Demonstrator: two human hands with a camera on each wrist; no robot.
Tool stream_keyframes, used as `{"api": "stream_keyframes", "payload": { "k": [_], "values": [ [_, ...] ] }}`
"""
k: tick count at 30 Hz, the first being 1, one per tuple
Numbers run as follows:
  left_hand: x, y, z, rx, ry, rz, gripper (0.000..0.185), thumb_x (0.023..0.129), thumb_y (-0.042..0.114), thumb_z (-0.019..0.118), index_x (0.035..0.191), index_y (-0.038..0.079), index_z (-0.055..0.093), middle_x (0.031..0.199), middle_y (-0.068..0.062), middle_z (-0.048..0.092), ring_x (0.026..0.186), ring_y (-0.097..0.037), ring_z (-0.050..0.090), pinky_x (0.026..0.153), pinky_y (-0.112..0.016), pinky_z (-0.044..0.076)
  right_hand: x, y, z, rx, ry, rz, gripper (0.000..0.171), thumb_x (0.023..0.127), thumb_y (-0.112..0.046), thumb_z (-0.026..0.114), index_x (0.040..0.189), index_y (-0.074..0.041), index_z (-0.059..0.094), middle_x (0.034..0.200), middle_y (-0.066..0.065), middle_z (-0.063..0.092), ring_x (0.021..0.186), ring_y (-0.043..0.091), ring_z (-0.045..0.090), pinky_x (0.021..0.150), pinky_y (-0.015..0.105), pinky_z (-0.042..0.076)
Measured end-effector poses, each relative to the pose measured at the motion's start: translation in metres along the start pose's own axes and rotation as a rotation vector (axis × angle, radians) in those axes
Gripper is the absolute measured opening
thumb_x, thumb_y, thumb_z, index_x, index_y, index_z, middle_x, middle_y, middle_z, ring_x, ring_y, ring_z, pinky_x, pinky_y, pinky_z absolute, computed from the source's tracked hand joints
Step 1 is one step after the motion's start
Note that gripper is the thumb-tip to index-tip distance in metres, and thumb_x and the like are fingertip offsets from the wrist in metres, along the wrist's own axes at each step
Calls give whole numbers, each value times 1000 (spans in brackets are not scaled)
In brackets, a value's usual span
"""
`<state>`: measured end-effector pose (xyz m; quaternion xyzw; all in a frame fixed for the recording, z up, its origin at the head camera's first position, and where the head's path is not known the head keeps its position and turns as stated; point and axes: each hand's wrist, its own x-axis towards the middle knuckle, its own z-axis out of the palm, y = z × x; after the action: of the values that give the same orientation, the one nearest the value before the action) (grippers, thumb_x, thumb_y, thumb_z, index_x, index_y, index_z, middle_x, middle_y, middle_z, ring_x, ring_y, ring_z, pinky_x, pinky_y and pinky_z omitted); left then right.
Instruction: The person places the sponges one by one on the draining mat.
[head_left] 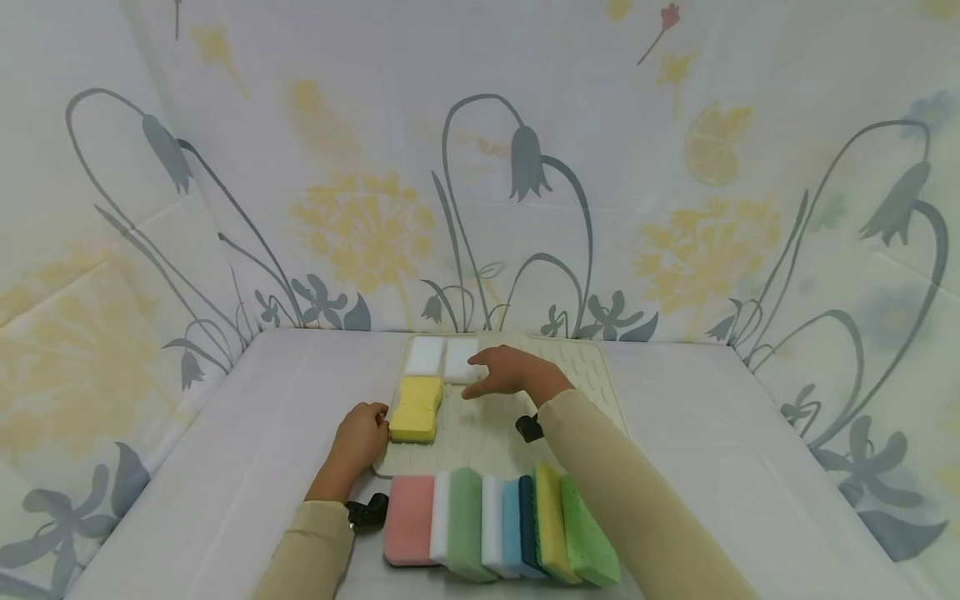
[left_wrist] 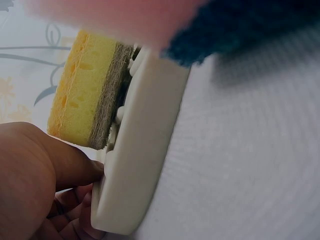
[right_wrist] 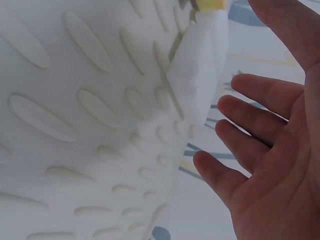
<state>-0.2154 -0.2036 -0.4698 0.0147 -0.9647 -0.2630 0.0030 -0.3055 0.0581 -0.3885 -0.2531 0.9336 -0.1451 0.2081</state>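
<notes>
A cream ridged draining tray [head_left: 480, 437] lies on the table. My left hand [head_left: 360, 437] grips its left edge; in the left wrist view the thumb [left_wrist: 75, 167] presses the rim and the other fingers curl beside it. Close to that hand, a yellow sponge [head_left: 417, 408] with a grey-brown scouring layer lies on the tray. Two white sponges [head_left: 425, 357] are side by side at the tray's far left. Over the right one of these white sponges [head_left: 459, 362] hovers my right hand [head_left: 510, 371], its fingers spread and holding nothing in the right wrist view.
In front of the tray stands a row of sponges: pink [head_left: 409, 521], pale green [head_left: 465, 525], light blue [head_left: 512, 525], yellow [head_left: 553, 525] and bright green [head_left: 590, 533], with white ones between. A flowered cloth [head_left: 480, 167] hangs behind the table.
</notes>
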Motion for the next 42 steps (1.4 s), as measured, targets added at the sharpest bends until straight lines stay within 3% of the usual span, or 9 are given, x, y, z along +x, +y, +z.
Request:
{"api": "stream_keyframes", "payload": {
  "k": [19, 32, 42],
  "values": [
    [0, 2, -6, -10, 6, 31, 36, 94, 9, 50, 124, -9, 60, 105, -21, 64, 97, -33, 61, 84, -48, 50, -42, 0, -5, -39, 26, -66, 73, 87, -56, 63, 147, -20, 43, 152, 2, 41, 142, 26, 35, 112, 47, 34],
    [-2, 0, -4, -26, -29, 18, 37, 94, 8, 48, 125, -11, 58, 109, -23, 64, 99, -33, 62, 84, -47, 50, -79, 11, 6, 7, 57, -73, 67, 86, -56, 63, 144, -25, 48, 150, -1, 44, 140, 24, 39, 110, 45, 37],
    [2, -5, 1, -29, -36, 14, 38, 95, 10, 48, 126, -10, 58, 110, -23, 64, 99, -32, 61, 83, -47, 50, -108, 23, 15, 54, 113, -90, 67, 86, -56, 63, 143, -23, 49, 148, -1, 46, 139, 24, 40, 110, 45, 37]
  ]
}}
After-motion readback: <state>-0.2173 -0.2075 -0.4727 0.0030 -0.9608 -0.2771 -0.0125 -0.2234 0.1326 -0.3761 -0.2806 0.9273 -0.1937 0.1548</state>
